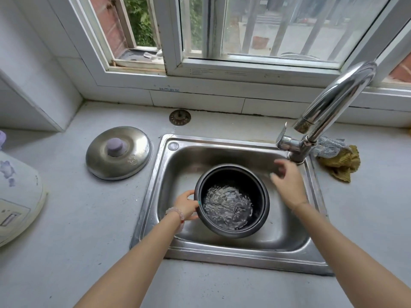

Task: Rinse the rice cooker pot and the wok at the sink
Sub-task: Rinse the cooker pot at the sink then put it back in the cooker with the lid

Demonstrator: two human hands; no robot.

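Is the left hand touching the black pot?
Touching. The head view shows the left hand wrapped over the rim of the black pot, fingers pressed against its outer wall, with no gap.

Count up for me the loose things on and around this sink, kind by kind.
Pots: 1, the pot in the sink, holding water
Lids: 1, the lid
Strainers: 1, the strainer
Cloths: 2, the mesh cloth and the yellow cloth
Cookers: 1, the cooker, partly out of frame
Total: 6
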